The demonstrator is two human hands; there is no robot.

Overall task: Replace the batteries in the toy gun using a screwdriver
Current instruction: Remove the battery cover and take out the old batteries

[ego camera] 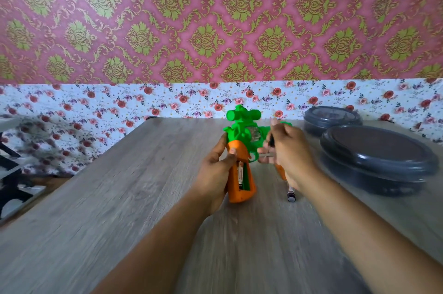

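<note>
The green and orange toy gun stands on the wooden table, its orange grip toward me. My left hand grips that orange grip, thumb on its top. The battery compartment is open and a battery lies inside. My right hand holds the screwdriver; its black handle is in my fingers and its metal shaft points left toward the gun. An orange piece, partly hidden, sits under my right hand. A loose battery lies on the table by my right wrist.
Two dark round lidded containers stand at the right of the table. A floral cloth hangs behind the table's far edge under patterned wallpaper. A black and white frame sits off the table's left side.
</note>
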